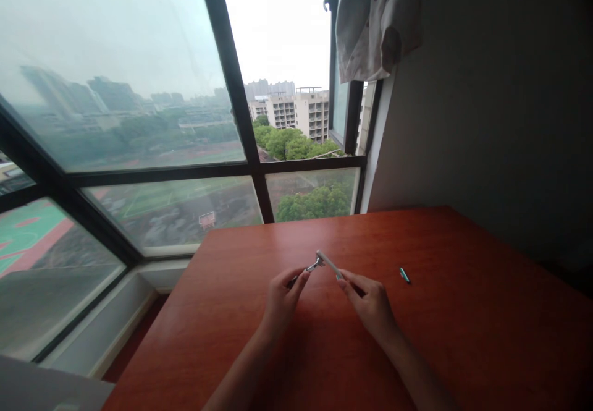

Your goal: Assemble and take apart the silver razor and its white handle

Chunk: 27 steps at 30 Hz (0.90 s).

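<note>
My left hand [286, 293] is closed in a pinch around a slim silver tool [315, 266] with a wider head, its exact kind too small to make out. From the other side, my right hand [367, 300] grips a slender pale stick [329, 262] with a bit of teal near the fingertips. The stick slants up to the left, and its far end meets or overlaps the silver head; whether they touch I cannot tell. Both hands are held over the reddish-brown table [241, 256]. To the right lies a small teal and white piece [404, 275].
Beyond the table's far edge stand dark-framed windows [254, 168], with one pane [343, 108] swung open. A pale cloth [370, 21] hangs at the upper right, beside a dark wall [486, 120]. The table's left edge drops to the floor [134, 340] near a low white ledge.
</note>
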Each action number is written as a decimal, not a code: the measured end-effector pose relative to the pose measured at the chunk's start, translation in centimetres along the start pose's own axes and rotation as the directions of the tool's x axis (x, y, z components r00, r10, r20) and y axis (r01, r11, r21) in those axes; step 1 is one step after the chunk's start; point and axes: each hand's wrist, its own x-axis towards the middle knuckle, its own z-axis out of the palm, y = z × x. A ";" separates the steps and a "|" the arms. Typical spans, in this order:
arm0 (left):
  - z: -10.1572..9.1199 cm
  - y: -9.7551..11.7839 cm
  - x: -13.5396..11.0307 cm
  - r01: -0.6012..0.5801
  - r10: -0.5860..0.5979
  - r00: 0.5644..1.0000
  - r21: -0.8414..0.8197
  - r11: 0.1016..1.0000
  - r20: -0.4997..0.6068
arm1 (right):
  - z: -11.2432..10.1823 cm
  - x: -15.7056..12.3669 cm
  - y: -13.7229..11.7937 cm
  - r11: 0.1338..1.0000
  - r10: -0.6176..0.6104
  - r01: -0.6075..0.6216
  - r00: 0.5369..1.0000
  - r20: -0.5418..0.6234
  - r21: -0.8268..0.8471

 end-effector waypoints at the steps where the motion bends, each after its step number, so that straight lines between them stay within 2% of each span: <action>1: 0.0 0.0 0.0 0.005 -0.005 1.000 0.001 1.000 -0.015 | 0.0 0.0 0.0 1.000 0.003 -0.003 1.000 0.003 0.003; 5: -0.2 -0.1 0.2 0.026 -0.026 0.998 0.006 1.000 -0.049 | 0.0 -0.1 0.0 1.000 0.015 -0.015 1.000 0.004 -0.002; 18: -0.2 0.1 0.1 0.012 -0.011 1.000 0.030 0.999 -0.027 | 0.1 0.0 0.1 1.000 0.024 -0.024 1.000 -0.019 -0.019; 27: -0.2 0.3 0.1 0.066 -0.067 0.998 -0.042 0.997 -0.020 | 0.1 -0.1 0.0 1.000 0.028 -0.028 1.000 0.011 -0.008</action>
